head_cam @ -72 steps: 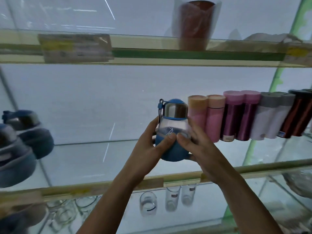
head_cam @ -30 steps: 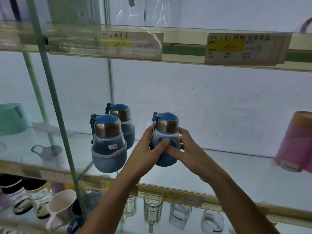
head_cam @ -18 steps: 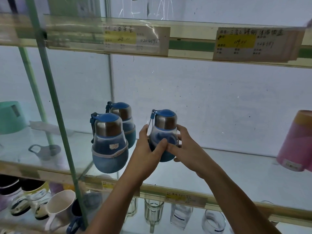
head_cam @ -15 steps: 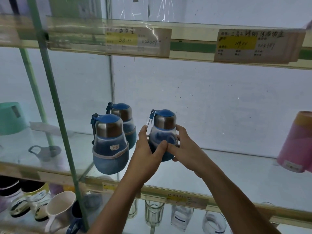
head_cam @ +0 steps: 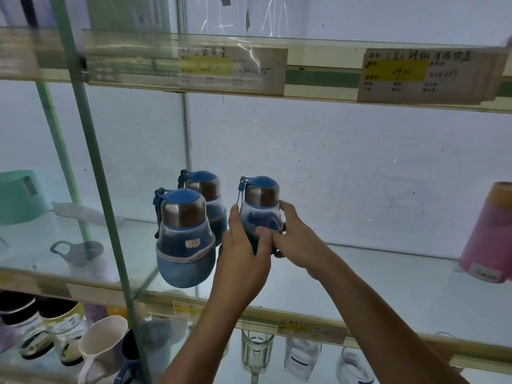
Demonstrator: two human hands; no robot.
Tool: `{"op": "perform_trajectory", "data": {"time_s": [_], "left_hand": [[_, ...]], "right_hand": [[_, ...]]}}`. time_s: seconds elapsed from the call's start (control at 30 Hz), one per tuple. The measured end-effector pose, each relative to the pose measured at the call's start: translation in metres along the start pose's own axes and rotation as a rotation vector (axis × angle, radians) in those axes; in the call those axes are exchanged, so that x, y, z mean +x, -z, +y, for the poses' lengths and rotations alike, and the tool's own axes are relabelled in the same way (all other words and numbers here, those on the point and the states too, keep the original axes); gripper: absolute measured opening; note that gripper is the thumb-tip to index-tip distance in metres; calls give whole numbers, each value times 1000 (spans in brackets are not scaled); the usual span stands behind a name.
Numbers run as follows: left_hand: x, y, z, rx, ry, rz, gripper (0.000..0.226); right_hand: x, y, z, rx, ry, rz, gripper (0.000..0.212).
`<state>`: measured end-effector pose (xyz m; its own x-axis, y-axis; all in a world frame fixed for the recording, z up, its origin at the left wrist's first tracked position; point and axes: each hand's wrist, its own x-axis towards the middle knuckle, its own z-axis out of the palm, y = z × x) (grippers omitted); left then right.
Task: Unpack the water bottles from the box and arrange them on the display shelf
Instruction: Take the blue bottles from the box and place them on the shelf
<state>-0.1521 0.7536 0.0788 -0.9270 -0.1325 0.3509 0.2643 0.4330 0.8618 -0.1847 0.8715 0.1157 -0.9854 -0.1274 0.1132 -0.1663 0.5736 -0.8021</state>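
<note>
A small blue water bottle (head_cam: 260,206) with a steel collar and blue cap stands upright on the glass display shelf (head_cam: 374,289). My left hand (head_cam: 241,259) grips its lower left side and my right hand (head_cam: 293,234) grips its right side; the thumbs meet in front of its blue sleeve. Two matching blue bottles stand just to its left, one in front (head_cam: 184,239) and one behind (head_cam: 206,195). The bottle's base is hidden by my hands. No box is in view.
A pink bottle (head_cam: 487,234) stands at the shelf's right edge. A green post (head_cam: 91,162) rises left of the bottles. A teal container (head_cam: 19,195) and a grey mug (head_cam: 80,253) sit further left. Glasses (head_cam: 256,353) and mugs fill the shelf below; price labels (head_cam: 232,67) hang above.
Both hands carried the bottle left from the row of pink and purple bottles to beside the two blue ones. Over the last half second it has stayed almost still.
</note>
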Motion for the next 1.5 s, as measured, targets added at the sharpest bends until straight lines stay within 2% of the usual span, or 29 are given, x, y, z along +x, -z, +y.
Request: {"op": "perform_trajectory", "data": {"time_s": [0.27, 0.53, 0.7, 0.9, 1.03, 1.23, 1.5], "left_hand": [[-2, 0, 1, 58, 9, 77, 61], [-6, -1, 2, 146, 33, 72, 64], [-9, -2, 5, 249, -5, 107, 66], [-16, -1, 12, 377, -93, 153, 71], [-16, -5, 16, 398, -182, 142, 74], [-23, -29, 35, 364, -280, 88, 67], [-42, -85, 65, 189, -414, -71, 63]], "right_hand": [[5, -7, -6, -10, 32, -15, 62], [4, -6, -2, 4, 39, -54, 67], [2, -8, 1, 21, 27, -60, 68], [-10, 3, 7, -8, -53, -14, 81], [-29, 16, 16, -2, -70, 28, 74], [-58, 42, 30, 12, -65, 126, 59], [-110, 92, 60, 52, -95, 305, 44]]}}
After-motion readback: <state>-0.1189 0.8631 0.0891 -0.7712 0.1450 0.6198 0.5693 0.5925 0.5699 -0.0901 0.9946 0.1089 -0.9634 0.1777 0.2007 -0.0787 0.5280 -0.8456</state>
